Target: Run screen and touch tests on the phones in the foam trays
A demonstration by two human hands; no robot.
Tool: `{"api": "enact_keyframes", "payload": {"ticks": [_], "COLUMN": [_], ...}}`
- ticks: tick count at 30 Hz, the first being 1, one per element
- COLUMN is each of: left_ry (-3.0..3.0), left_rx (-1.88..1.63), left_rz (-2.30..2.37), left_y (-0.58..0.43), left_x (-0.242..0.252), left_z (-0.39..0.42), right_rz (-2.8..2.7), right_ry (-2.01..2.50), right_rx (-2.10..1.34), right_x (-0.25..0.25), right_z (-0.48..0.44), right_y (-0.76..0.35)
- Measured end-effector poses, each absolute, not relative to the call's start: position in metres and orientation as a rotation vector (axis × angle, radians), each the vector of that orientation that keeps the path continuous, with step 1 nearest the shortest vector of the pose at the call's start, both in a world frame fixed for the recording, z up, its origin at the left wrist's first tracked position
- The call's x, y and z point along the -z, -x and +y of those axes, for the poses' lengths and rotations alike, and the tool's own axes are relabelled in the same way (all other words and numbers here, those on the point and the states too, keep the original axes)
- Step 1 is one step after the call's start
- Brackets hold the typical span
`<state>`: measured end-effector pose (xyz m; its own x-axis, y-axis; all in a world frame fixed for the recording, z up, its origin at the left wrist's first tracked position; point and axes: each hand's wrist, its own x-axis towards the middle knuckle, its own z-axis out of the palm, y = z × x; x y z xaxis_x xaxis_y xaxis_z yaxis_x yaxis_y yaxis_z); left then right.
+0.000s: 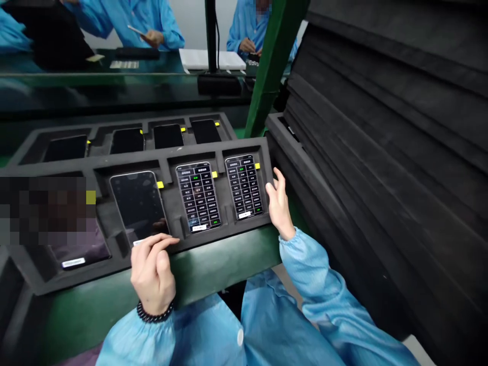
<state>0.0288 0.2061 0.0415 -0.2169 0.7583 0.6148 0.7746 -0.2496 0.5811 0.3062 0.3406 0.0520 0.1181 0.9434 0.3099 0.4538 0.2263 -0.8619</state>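
Note:
A black foam tray [198, 243] lies tilted in front of me, with a phone in each compartment. The two phones at its right, a lit phone [199, 198] and another lit phone [244, 187], show grids of text. Left of them sits a dark-screened phone [139, 206]; the leftmost phone [82, 249] is partly covered by a blurred patch. My left hand [153, 272] rests at the tray's front edge below the dark phone, fingers loosely stretched. At the right end, my right hand [280, 203] touches the tray's side, thumb and fingers apart.
Behind stands a second foam tray [231, 127] with several dark phones. Stacked black foam trays [366, 152] rise high on my right. A green post [267, 71] slants up beside them. Across the bench, people in blue smocks [129, 20] handle small items.

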Motion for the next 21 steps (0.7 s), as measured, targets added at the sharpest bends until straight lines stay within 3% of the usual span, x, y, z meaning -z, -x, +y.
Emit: {"api": "enact_keyframes", "payload": {"ticks": [9, 21], "left_ry": [2.14, 2.228], "left_rx": [1.185, 0.921], "left_rz": [-1.577, -1.579], "left_y": [-0.028, -0.044], "left_x": [-0.083, -0.074], "left_z": [0.29, 0.316], "right_rz": [-1.92, -1.806], "right_ry": [1.362, 1.346], "right_rx": [-0.18, -0.23], "right_x": [-0.077, -0.07], "right_z": [0.341, 0.341], "right_y": [-0.295, -0.298]}}
